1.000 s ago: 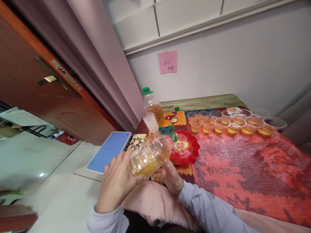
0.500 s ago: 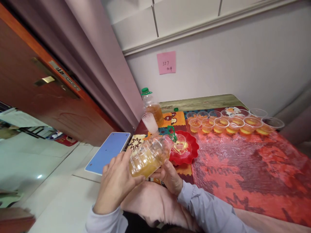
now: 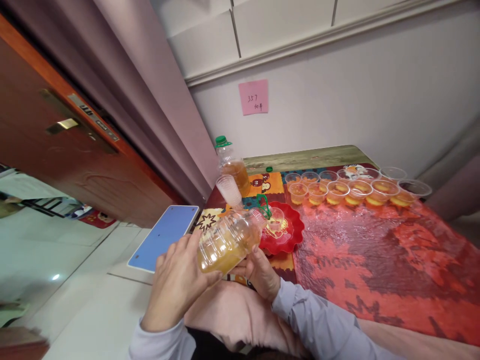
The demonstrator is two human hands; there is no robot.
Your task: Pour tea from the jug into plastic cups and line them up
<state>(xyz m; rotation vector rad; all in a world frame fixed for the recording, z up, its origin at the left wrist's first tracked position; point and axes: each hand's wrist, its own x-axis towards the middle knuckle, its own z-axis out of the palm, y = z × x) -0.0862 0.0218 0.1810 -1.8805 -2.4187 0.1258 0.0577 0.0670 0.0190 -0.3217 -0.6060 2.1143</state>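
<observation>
A clear plastic bottle (image 3: pixel 228 240) with yellow liquid lies tilted between my hands, its mouth toward the right. My left hand (image 3: pixel 183 280) is wrapped round its base. My right hand (image 3: pixel 258 272) grips it from below, near the neck. A green loop handle (image 3: pixel 265 206) hangs at the neck. The bottle's mouth is over a clear plastic cup (image 3: pixel 275 220), which stands on a red scalloped plate (image 3: pixel 296 235). Whether liquid is flowing I cannot tell. Behind the bottle, a stack of clear cups (image 3: pixel 228 191) leans to the left.
A second bottle (image 3: pixel 236 172) with amber liquid and a green cap stands at the back left. Two rows of clear cups (image 3: pixel 337 191), several holding yellow liquid, line the table's back right. A small green cap (image 3: pixel 269 169) lies near the wall. A blue stool (image 3: pixel 165 235) stands left.
The whole view has shifted slightly, so things appear a little further left. Both hands keep the bottle tilted over the cup, with no other clear change.
</observation>
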